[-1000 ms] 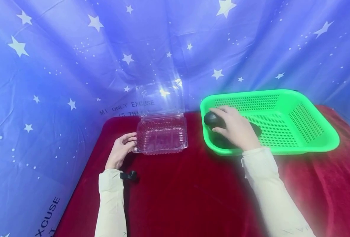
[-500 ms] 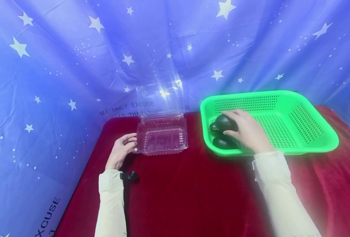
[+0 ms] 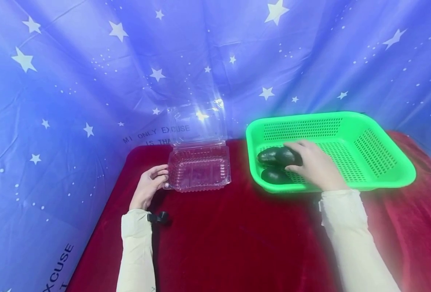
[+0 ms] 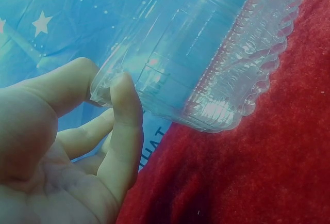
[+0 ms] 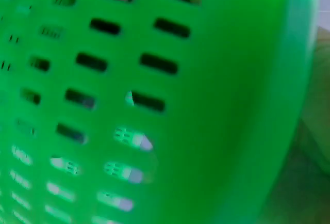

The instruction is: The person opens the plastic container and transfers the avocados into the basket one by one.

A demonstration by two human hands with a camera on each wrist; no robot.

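While the green basket [image 3: 376, 121] fills the frame's right half with three dark avocados in its left corner, the right hand [image 3: 315, 166] curls over one avocado [image 3: 286, 155]; left of centre, the left hand [image 3: 147, 186] pinches the open clear clamshell box [image 3: 199, 166]

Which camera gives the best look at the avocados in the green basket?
The head view. It shows the dark avocados lying in the near left corner of the green basket, with the right hand on one of them. The right wrist view shows only blurred basket wall; the left wrist view shows the clear container instead.
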